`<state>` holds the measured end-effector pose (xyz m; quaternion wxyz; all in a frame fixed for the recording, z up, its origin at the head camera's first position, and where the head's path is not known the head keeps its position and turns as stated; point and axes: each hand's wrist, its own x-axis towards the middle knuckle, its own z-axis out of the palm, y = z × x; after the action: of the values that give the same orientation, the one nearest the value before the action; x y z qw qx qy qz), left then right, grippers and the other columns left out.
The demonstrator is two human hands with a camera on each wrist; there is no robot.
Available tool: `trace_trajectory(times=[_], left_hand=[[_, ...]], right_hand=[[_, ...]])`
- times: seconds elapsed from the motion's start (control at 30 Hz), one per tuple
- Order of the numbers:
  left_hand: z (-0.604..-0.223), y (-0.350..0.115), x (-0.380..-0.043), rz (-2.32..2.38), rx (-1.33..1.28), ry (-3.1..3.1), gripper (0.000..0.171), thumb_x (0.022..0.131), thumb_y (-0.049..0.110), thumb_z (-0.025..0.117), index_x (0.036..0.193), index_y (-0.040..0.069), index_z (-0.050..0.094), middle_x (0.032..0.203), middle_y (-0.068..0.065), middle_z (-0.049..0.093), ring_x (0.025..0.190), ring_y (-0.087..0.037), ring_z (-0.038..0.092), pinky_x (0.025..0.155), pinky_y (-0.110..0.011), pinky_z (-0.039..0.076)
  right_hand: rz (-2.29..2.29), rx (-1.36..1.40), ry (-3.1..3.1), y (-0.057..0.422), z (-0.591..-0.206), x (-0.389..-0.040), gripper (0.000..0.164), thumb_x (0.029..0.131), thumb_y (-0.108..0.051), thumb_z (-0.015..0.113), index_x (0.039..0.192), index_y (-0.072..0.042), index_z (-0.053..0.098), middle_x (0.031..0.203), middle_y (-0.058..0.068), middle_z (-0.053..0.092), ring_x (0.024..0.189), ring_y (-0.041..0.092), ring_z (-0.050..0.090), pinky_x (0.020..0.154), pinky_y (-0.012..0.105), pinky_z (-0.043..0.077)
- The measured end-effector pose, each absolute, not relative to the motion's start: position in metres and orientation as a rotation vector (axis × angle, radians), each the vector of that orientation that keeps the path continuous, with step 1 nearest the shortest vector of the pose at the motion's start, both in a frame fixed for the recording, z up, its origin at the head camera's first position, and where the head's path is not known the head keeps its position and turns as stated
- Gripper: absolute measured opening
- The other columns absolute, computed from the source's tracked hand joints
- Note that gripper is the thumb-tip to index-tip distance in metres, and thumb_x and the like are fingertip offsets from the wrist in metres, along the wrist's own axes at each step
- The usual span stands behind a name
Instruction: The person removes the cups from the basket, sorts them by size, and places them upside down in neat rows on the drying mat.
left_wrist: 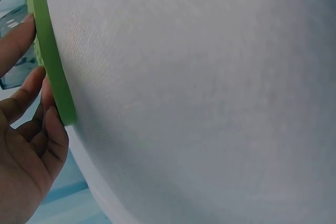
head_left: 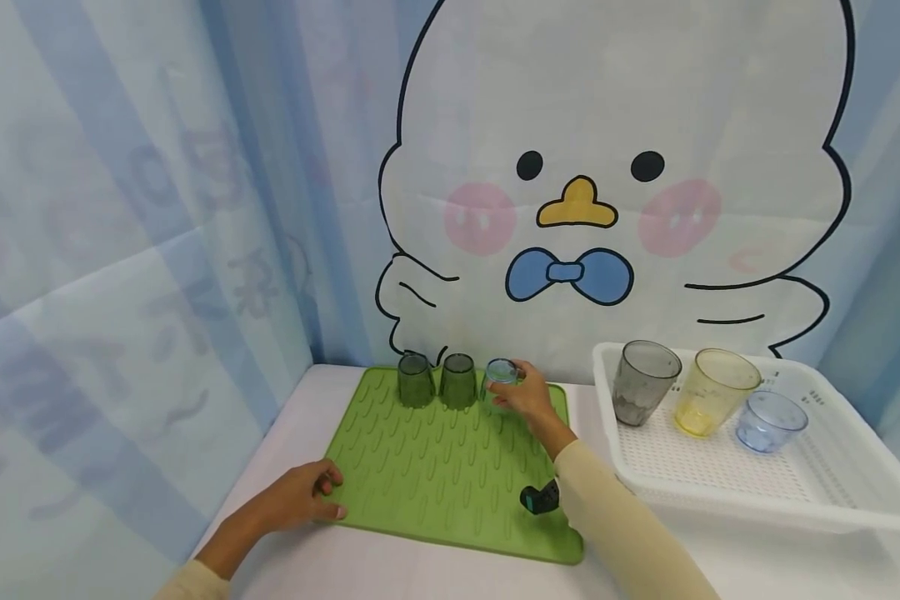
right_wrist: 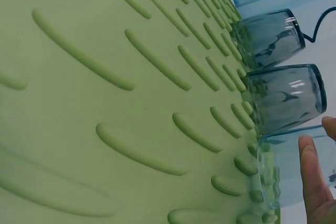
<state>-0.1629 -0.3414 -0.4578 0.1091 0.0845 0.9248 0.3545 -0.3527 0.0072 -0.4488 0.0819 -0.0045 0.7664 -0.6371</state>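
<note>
In the head view my right hand holds a clear light-blue cup at the back right of the green drying mat. In the right wrist view its fingers lie against that see-through cup. Left of it, two dark grey cups stand upside down in a row at the mat's back edge. My left hand grips the mat's front left corner; thumb and curled fingers touch the green edge in the left wrist view.
On the right stands a white plastic basket with a grey tumbler, a yellow tumbler and a low blue cup inside. A printed curtain hangs behind the white table and along its left side.
</note>
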Motion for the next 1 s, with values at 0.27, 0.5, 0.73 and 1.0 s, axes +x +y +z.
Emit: trace_trajectory(times=[0.27, 0.5, 0.73, 1.0], left_hand=[[-0.4555, -0.3401, -0.1661, 1.046, 0.257, 2.727, 0.043, 0.079, 0.021, 0.086, 0.107, 0.002, 0.059, 0.091, -0.004, 0.055, 0.079, -0.017, 0.049, 0.065, -0.025, 0.043], [-0.4557, -0.3406, -0.1668, 1.046, 0.257, 2.726, 0.043, 0.079, 0.021, 0.086, 0.107, 0.002, 0.059, 0.091, -0.004, 0.055, 0.079, -0.017, 0.049, 0.066, -0.025, 0.043], [-0.4560, -0.3406, -0.1655, 1.050, 0.247, 2.715, 0.043, 0.079, 0.021, 0.086, 0.107, 0.002, 0.059, 0.091, -0.004, 0.055, 0.080, -0.017, 0.050, 0.066, -0.025, 0.043], [-0.4585, -0.3399, -0.1634, 1.064, 0.226, 2.716, 0.043, 0.078, 0.020, 0.086, 0.106, 0.001, 0.059, 0.091, -0.005, 0.055, 0.080, -0.018, 0.049, 0.066, -0.025, 0.043]], right_hand=[[-1.854, -0.025, 2.322, 0.0105, -0.4448, -0.3558, 0.074, 0.090, -0.014, 0.076, 0.152, -0.006, 0.037, 0.147, 0.026, 0.044, 0.083, 0.028, 0.074, 0.082, 0.039, 0.061], [-1.837, -0.057, 2.283, 0.0137, -0.4455, -0.3597, 0.077, 0.091, -0.018, 0.075, 0.155, -0.006, 0.032, 0.153, 0.026, 0.039, 0.093, 0.036, 0.074, 0.081, 0.040, 0.061], [-1.835, -0.067, 2.259, 0.0152, -0.4491, -0.3604, 0.081, 0.092, -0.020, 0.074, 0.157, -0.006, 0.028, 0.153, 0.027, 0.038, 0.087, 0.031, 0.075, 0.082, 0.041, 0.060], [-1.815, -0.069, 2.262, 0.0159, -0.4520, -0.3578, 0.086, 0.093, -0.021, 0.073, 0.159, -0.006, 0.020, 0.161, 0.028, 0.025, 0.077, 0.023, 0.074, 0.078, 0.038, 0.061]])
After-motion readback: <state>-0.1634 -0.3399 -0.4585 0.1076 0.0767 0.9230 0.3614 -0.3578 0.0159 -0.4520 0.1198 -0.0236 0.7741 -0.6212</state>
